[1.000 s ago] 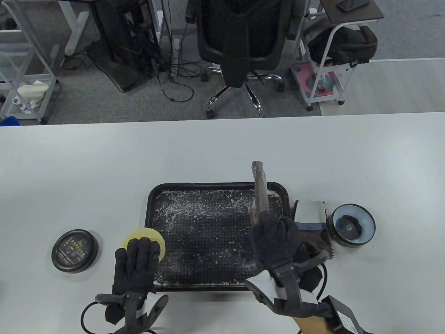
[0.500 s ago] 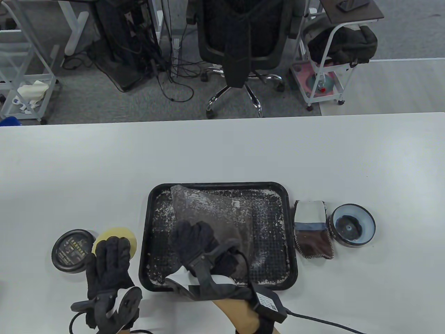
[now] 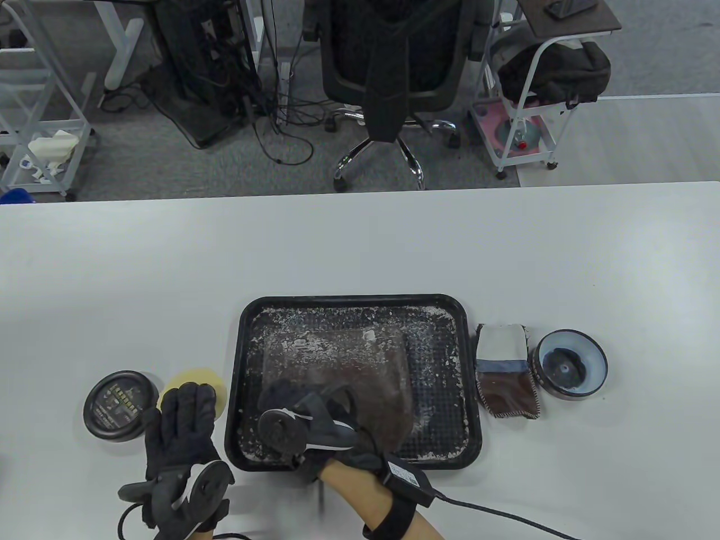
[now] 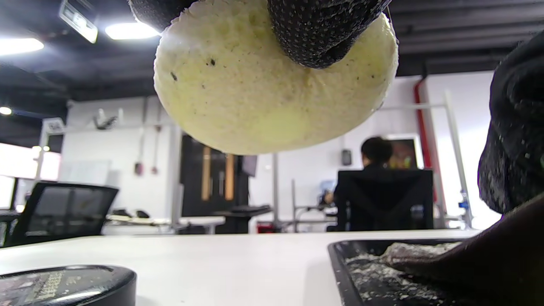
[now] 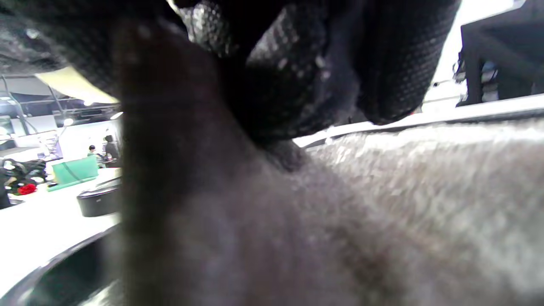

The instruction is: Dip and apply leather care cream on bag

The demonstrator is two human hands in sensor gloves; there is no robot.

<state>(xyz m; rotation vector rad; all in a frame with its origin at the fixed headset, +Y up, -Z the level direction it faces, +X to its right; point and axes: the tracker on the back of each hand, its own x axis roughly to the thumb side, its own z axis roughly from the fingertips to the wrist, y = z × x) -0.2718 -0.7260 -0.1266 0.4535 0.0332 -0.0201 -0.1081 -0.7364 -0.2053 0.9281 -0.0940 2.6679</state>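
Note:
The brown leather bag [image 3: 349,360] lies flat in the black tray [image 3: 467,394]. My right hand [image 3: 306,402] grips the bag's near left edge. The right wrist view shows its fingers [image 5: 297,76] curled on the blurred bag [image 5: 403,204]. My left hand [image 3: 188,402] holds the round yellow sponge [image 3: 194,378] just left of the tray, above the table. In the left wrist view the fingers [image 4: 323,34] pinch the sponge [image 4: 272,85] from above. A round black labelled tin [image 3: 120,405] stands left of the sponge. An open round tin [image 3: 571,364] stands right of the tray.
A brown and white cloth [image 3: 506,371] lies between the tray and the open tin. The tray floor is flecked with white residue. The white table [image 3: 360,247] stretches far behind the tray. An office chair [image 3: 388,67] and carts stand beyond its far edge.
My right hand swung the bag from upright at the tray's right edge down flat into the tray and moved left. My left hand carried the sponge left, off the tray.

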